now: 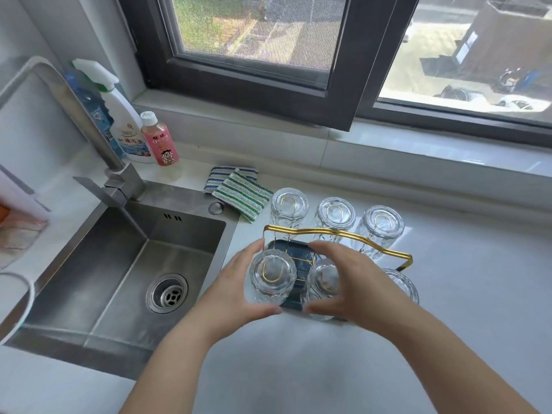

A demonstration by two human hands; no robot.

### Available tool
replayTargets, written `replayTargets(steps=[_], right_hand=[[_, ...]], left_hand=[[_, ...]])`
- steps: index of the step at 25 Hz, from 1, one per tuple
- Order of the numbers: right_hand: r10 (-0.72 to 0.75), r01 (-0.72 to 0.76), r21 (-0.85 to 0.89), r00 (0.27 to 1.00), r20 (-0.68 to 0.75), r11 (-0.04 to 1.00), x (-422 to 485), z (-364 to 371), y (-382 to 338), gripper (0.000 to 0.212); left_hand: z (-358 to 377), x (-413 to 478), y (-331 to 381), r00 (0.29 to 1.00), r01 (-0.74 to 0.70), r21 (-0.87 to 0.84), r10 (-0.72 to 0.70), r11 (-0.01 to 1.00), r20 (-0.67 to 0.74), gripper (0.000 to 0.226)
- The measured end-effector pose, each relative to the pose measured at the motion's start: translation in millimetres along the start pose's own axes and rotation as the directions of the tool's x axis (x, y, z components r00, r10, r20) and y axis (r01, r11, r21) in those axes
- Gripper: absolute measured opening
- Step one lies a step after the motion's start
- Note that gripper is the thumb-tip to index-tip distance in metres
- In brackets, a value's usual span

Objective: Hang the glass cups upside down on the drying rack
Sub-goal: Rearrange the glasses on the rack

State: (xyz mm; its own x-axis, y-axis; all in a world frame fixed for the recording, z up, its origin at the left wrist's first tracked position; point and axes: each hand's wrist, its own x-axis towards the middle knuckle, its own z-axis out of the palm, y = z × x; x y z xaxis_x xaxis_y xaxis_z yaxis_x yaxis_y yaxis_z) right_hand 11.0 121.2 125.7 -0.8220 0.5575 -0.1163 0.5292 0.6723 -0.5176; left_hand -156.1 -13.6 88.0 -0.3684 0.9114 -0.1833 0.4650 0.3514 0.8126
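- Glass cups, six in number, are seen from the head view inverted on the drying rack [337, 233], each seated over a gold wire loop so that water can drain down into the dark tray [291, 245] beneath.
- Three cups are ranged along the far row: far-left cup [289, 208], far-middle cup [336, 216], far-right cup [380, 224]. All three are untouched and are judged to be settled.
- The near-left cup [272, 276] is gripped by the left hand [236, 289], thumb below and fingers curled over the far side; the wire loop is visible through its base, so it is taken to be already over its peg.
- The near-middle cup [321, 289] is held likewise by the right hand [346, 282], spread wide around the wall. The paired grip is judged to serve for steadying or seating both at once.
- A near-right cup [401, 286] is partly hidden behind the right hand; its seating cannot be confirmed.
- The rack stands on the pale surface [448, 294] just beside the steel sink [125, 264], a placement suited to wet ware.
- The task is judged nearly complete; release remains outstanding.
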Motion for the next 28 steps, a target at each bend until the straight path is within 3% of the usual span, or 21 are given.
replayTargets(steps=[3, 6, 11, 18, 28], right_hand=[[0.061, -0.061, 0.044, 0.998, 0.013, 0.997, -20, -15, 15, 0.091], [0.075, -0.073, -0.094, 0.997, 0.015, 0.993, -23, -14, 15, 0.089], [0.123, -0.12, -0.197, 0.992, 0.005, 0.973, -15, -7, 15, 0.084], [0.141, -0.15, -0.138, 0.987, -0.072, 0.979, -16, -8, 17, 0.081], [0.143, -0.151, -0.113, 0.987, -0.074, 0.982, -16, -7, 20, 0.075]], left_hand=[[0, -3, 22, 0.99, -0.125, 0.201, 0.135, 0.972, -0.038, 0.102], [15, 3, 47, 0.953, -0.281, 0.359, 0.303, 0.89, -0.006, 0.093], [41, 27, 65, 0.957, -0.265, 0.619, 0.277, 0.739, 0.079, 0.078], [50, 33, 62, 0.938, -0.275, 0.645, 0.346, 0.713, 0.017, 0.064], [48, 33, 61, 0.943, -0.274, 0.615, 0.333, 0.739, 0.019, 0.072]])
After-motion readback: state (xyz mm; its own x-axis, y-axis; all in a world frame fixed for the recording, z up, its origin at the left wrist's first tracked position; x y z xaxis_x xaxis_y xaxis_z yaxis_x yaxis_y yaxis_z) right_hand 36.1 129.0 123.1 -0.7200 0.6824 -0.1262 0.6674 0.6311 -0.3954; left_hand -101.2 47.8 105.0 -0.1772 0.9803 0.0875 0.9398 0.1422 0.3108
